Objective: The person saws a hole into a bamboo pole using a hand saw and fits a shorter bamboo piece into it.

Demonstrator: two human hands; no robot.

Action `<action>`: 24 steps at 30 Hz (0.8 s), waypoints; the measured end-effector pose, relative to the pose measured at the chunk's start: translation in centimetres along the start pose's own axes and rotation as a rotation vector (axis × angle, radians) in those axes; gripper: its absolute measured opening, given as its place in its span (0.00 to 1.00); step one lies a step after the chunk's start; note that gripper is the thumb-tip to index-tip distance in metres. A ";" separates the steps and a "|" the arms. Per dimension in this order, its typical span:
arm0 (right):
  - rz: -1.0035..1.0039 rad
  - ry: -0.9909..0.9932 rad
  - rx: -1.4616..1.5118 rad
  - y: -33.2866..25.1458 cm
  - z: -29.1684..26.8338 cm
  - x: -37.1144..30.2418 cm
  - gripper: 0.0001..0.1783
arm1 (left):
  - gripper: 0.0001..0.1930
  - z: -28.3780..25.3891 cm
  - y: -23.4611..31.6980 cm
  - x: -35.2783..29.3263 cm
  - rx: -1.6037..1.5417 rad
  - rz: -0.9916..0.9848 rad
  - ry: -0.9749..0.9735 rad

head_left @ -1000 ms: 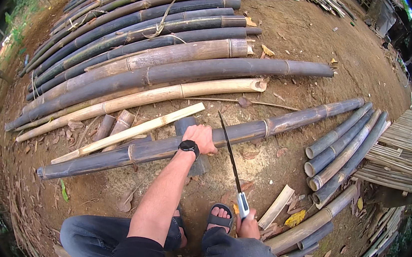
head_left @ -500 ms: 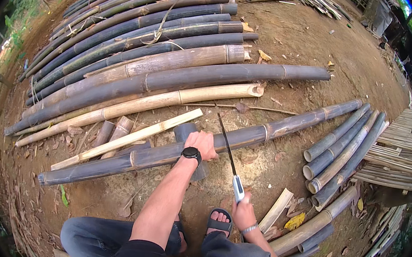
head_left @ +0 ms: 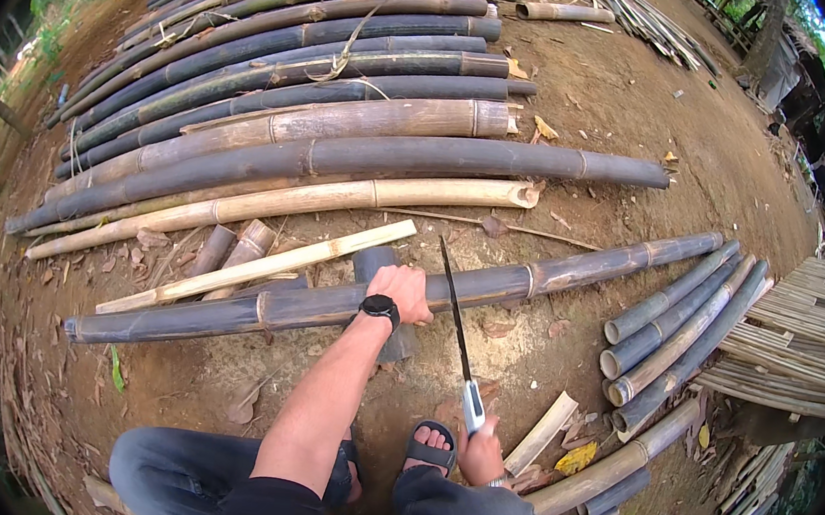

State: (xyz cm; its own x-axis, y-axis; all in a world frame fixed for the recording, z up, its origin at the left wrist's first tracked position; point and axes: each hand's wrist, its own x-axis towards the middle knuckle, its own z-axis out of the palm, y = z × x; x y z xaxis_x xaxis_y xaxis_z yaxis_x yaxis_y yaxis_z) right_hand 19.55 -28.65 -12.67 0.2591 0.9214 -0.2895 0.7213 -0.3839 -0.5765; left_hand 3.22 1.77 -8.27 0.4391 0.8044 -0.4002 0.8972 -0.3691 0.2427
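Note:
A long dark bamboo pole (head_left: pixel 587 268) lies slantwise across the ground in front of me. My left hand (head_left: pixel 401 293), with a black watch at the wrist, is closed around the top of this pole. Below it, a short dark bamboo piece (head_left: pixel 373 261) lies crosswise under the pole. My right hand (head_left: pixel 481 453) grips the pale handle of a hand saw (head_left: pixel 463 356). Its dark blade crosses the pole just right of my left hand, the tip pointing away from me. How deep the teeth sit in the bamboo cannot be made out.
Many bamboo poles (head_left: pixel 393 155) lie side by side beyond. A split pale strip (head_left: pixel 266 264) rests behind the working pole. Cut dark lengths (head_left: pixel 673 310) are stacked at right, near a slatted bamboo panel (head_left: pixel 798 323). Sawdust (head_left: pixel 513 354) covers the ground by the blade.
My right hand and the saw have drawn a little toward me. My left hand keeps its hold on the pole. The whole view has turned slightly.

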 end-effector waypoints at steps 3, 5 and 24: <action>0.005 0.037 0.071 0.4 -1.3 -2.0 0.28 | 0.30 -0.3 1.3 0.1 -0.001 0.010 -0.015; -0.054 0.005 0.023 -3.0 -1.3 4.1 0.26 | 0.28 0.0 0.6 0.2 -0.014 0.004 -0.011; -0.025 0.005 0.018 0.6 -1.3 -0.6 0.29 | 0.31 -0.4 1.3 0.3 -0.012 0.005 -0.031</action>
State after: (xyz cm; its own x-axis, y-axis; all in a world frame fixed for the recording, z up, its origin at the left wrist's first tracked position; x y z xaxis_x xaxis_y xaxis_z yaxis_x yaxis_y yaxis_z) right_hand 20.62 -29.39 -11.82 0.2448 0.9310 -0.2710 0.7160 -0.3620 -0.5969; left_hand 4.48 1.77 -7.71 0.4452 0.7874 -0.4264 0.8943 -0.3675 0.2552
